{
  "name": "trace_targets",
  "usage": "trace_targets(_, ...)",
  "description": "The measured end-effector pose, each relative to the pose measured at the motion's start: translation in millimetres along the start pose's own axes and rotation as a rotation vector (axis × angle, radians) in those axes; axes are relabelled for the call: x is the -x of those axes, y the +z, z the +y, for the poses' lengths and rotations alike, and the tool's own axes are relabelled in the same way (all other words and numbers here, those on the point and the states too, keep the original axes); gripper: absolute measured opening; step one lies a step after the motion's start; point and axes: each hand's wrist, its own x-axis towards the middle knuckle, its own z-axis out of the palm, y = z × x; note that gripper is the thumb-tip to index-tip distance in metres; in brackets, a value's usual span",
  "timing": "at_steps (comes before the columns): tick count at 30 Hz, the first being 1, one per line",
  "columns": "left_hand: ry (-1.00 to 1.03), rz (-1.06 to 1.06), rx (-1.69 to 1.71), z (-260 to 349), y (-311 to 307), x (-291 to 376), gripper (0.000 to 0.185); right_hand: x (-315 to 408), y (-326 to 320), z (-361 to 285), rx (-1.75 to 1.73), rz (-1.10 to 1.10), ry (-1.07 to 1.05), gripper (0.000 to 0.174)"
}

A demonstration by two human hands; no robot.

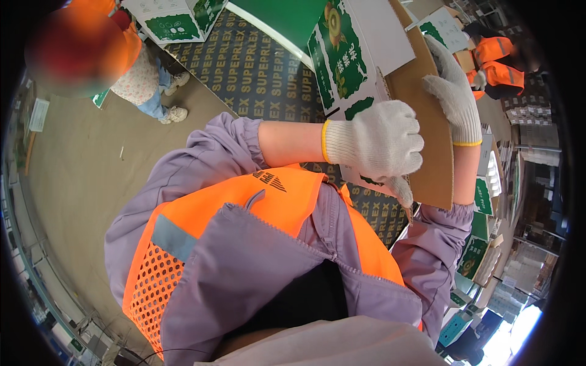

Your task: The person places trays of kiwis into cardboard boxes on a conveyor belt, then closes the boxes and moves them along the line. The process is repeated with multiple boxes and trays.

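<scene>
A white and green printed cardboard carton (pixel 343 55) with a kiwifruit picture stands before me, its flaps raised. My left hand (pixel 387 139), in a white knitted glove with a yellow cuff, is curled over the edge of a narrow flap, its thumb pointing down along it; the fingertips are partly hidden. My right hand (pixel 451 87), gloved alike, lies against the outer side of the large brown flap (pixel 430 151), with thumb and fingers apart. The carton rests on a dark worktop (pixel 265 68) with repeated gold lettering.
Another printed carton (pixel 174 23) stands at the worktop's far left. A person in an orange vest (pixel 132 50) stands beyond it; co-workers in orange vests (pixel 499 64) are at upper right. Open cartons with white trays (pixel 494 174) stand to my right. A green surface (pixel 279 23) adjoins the worktop.
</scene>
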Motion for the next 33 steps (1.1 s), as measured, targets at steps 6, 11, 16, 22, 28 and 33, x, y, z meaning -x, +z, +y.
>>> trace_targets(6, -0.029, 0.141, -0.355, -59, -63, 5, 0.040, 9, -47, 30, 0.139, 0.334, 0.181, 0.059)
trace_targets(11, -0.210, -0.261, -0.422, -84, -98, 25, 0.013, 53, -22, 22, 1.398, 0.334, -0.285, 0.031)
trace_targets(16, -0.321, -0.552, -0.277, -89, -35, 44, 0.044, 77, 6, 8, 1.173, 0.391, -0.222, 0.038)
trace_targets(22, -0.048, -0.408, -0.168, -110, 23, 49, 0.034, 92, 25, 18, 1.053, 0.483, -0.251, 0.056)
trace_targets(28, -0.132, 0.053, -0.172, -128, 58, 51, 0.067, 65, 24, 23, 0.811, 0.044, -0.089, 0.035)
trace_targets(33, -0.084, -0.087, -0.024, -140, 74, 40, 0.038, 30, 13, 53, 0.814, -0.046, -0.288, 0.031)
